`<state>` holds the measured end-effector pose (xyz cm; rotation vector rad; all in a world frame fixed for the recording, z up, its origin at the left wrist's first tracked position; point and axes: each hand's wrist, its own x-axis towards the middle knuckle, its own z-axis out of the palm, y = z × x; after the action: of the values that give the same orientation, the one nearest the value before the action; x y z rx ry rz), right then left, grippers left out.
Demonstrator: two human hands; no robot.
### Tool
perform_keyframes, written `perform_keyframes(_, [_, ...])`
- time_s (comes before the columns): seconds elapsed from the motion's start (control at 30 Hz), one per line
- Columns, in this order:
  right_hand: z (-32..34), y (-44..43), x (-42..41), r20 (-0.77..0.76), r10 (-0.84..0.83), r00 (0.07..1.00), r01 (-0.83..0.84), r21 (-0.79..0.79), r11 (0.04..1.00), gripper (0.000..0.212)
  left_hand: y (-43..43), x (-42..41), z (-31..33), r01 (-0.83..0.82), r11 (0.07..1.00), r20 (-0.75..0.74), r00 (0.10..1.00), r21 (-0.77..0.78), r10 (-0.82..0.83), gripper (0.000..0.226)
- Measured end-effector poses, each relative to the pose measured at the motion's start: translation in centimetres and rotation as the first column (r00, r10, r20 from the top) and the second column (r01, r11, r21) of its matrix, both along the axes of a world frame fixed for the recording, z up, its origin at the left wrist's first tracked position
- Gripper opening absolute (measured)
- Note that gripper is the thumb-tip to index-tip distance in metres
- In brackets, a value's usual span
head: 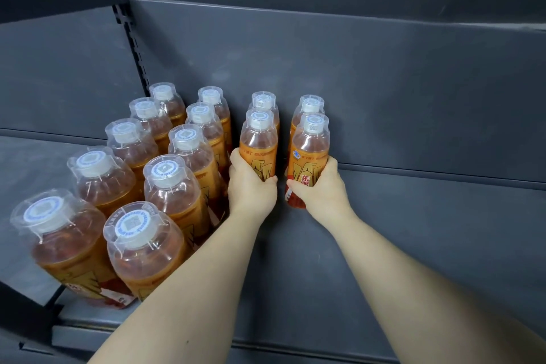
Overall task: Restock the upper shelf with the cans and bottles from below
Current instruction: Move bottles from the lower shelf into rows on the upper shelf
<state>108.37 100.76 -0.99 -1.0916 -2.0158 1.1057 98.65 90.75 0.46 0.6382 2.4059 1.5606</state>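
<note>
Now: left bottle (pixel 259 142) and right bottle (pixel 310 151), orange drink, clear overcaps, both upright at back of dark shelf (pixel 413 230). Left grip (pixel 252 186) closed round lower body of left bottle; right grip (pixel 320 186) closed round lower body of right bottle. Narrow gap btwn the two. Whether bases touch shelf: can't tell. One rear bottle (pixel 263 100) directly behind left one, another (pixel 311 103) behind right one, near back panel (pixel 354 83). Further left: two packed rows (pixel 165 170), five bottles ea., running front to back. Slotted upright (pixel 133 47) beyond rows.
</note>
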Motion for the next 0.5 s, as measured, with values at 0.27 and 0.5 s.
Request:
perform_keyframes(0.27, [0.01, -0.05, -0.06, -0.021, 0.003, 1.0, -0.002, 0.004, 1.0, 0.073, 0.0, 0.38, -0.24, 0.045, 0.999, -0.022, 0.999, -0.005, -0.045, 0.083])
perform_keyframes(0.5, [-0.22, -0.06, 0.01, -0.027, 0.018, 0.999, -0.018, 0.001, 1.0, 0.077, 0.37, 0.52, -0.01, 0.063, 0.998, 0.013, 0.998, 0.027, -0.063, 0.083])
